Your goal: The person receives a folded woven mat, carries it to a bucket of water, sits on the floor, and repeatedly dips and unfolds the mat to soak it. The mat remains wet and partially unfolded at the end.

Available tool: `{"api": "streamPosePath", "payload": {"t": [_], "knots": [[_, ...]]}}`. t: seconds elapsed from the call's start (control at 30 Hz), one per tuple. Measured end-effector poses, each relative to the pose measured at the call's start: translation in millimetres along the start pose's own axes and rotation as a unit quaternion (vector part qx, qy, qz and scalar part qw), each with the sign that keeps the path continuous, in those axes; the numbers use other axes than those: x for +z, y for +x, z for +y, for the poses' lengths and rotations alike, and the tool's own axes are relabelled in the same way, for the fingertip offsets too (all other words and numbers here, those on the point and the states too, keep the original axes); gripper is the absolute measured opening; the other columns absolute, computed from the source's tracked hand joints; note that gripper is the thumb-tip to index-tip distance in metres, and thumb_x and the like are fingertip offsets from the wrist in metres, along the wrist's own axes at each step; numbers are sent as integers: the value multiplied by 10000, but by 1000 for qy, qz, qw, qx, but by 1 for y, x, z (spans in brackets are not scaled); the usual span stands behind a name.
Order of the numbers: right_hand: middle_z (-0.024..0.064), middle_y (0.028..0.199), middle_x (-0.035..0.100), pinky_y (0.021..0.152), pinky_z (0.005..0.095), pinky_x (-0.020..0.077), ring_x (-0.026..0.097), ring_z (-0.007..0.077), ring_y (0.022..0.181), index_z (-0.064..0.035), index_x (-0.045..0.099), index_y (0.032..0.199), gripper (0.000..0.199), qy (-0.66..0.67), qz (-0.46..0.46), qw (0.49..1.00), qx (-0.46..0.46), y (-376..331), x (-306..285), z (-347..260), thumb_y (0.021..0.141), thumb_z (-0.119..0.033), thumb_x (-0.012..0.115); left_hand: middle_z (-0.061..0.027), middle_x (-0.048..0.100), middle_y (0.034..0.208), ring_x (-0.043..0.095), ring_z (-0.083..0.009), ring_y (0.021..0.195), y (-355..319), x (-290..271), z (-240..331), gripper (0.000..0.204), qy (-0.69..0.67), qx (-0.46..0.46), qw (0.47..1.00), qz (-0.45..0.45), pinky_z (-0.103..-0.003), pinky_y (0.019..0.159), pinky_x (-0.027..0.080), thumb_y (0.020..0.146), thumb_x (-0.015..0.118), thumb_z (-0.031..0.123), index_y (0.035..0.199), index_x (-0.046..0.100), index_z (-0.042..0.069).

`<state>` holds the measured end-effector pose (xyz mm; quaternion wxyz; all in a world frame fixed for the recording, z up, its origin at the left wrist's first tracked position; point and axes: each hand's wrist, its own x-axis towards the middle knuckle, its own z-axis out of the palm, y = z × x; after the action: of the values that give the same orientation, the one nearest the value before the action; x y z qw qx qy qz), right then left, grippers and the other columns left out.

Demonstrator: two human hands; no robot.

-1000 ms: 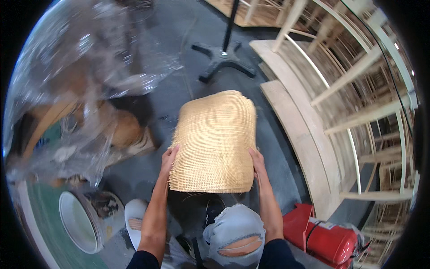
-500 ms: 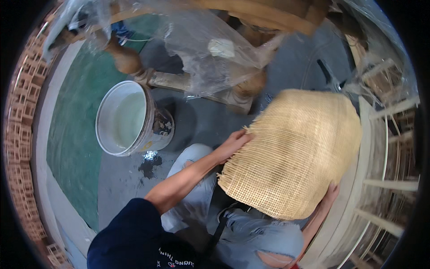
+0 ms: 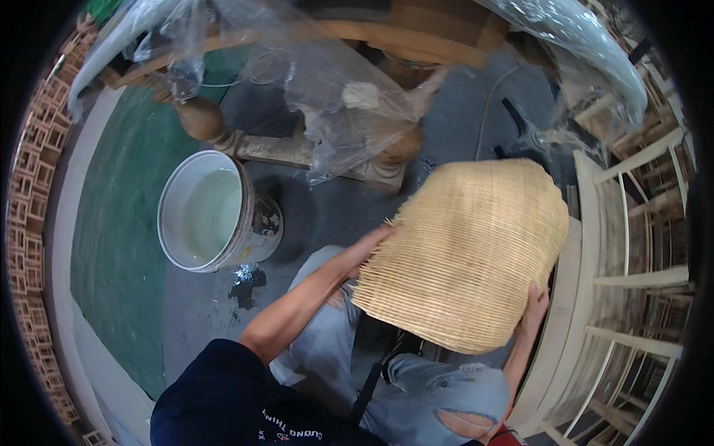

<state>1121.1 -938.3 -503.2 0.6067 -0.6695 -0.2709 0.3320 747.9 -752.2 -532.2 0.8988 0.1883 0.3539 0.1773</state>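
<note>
A tan woven cane sheet (image 3: 461, 253) with frayed edges curves over my lap, slightly bowed. At its left edge my left hand (image 3: 370, 249) grips the fringe, fingers partly hidden by the weave. My right hand (image 3: 532, 308) holds the lower right edge, its fingertips wrapped behind the sheet. To the left of my knees stands a white bucket (image 3: 260, 223) of cloudy, pale liquid, with stains down its outer side.
A wet patch (image 3: 245, 286) marks the grey floor beside the bucket. Ahead, a turned wooden table base (image 3: 297, 152) stands under clear plastic film (image 3: 335, 97). Wooden frames (image 3: 647, 279) are stacked at right. Green matting (image 3: 119, 223) covers the floor at left.
The cane sheet has shifted a little left and tilted, its far right corner drawn in. Both hands have moved left with it, still at its edges. My view has shifted slightly.
</note>
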Motion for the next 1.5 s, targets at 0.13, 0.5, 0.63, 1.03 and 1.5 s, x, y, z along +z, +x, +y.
{"api": "streamPosePath", "payload": {"t": [0.13, 0.5, 0.63, 1.03, 1.5], "knots": [[166, 1293, 599, 909, 365, 534, 627, 263, 1086, 51, 439, 1413, 596, -5, 16, 996, 90, 7, -9, -16, 969, -275, 668, -80, 633, 1250, 627, -153, 1140, -22, 15, -2, 490, 23, -48, 999, 5, -326, 917, 567, 1012, 569, 390, 1362, 504, 54], [147, 1307, 592, 952, 353, 506, 608, 239, 1104, 38, 427, 1434, 555, -47, -73, 975, 203, -52, 34, -101, 955, -116, 663, -109, 532, 1396, 581, -199, 1233, -169, 36, -17, 634, -155, -24, 978, 137, -330, 999, 532, 984, 634, 249, 1497, 324, 40], [138, 1299, 597, 972, 354, 492, 598, 234, 1123, 30, 436, 1431, 552, -45, -128, 971, 198, -82, 64, -139, 932, -54, 657, -101, 522, 1409, 575, -196, 1239, -226, 27, -17, 622, -160, -16, 975, 151, -335, 1007, 527, 991, 621, 224, 1507, 318, 52], [158, 1334, 560, 982, 373, 486, 568, 266, 1152, 13, 402, 1456, 643, -72, -82, 987, 115, -62, 44, -98, 937, -211, 710, -61, 445, 1494, 473, -180, 1332, -145, -3, 35, 800, -1, -92, 996, -3, -383, 1075, 441, 955, 683, 361, 1557, 227, 95], [163, 1396, 514, 914, 434, 558, 585, 317, 1191, -47, 376, 1472, 669, -69, -38, 978, 195, -39, 51, 137, 992, -465, 583, -125, 510, 1429, 490, -242, 1315, -4, -165, -41, 684, 151, 0, 988, 44, -348, 999, 460, 976, 573, 544, 1458, 455, 73]]}}
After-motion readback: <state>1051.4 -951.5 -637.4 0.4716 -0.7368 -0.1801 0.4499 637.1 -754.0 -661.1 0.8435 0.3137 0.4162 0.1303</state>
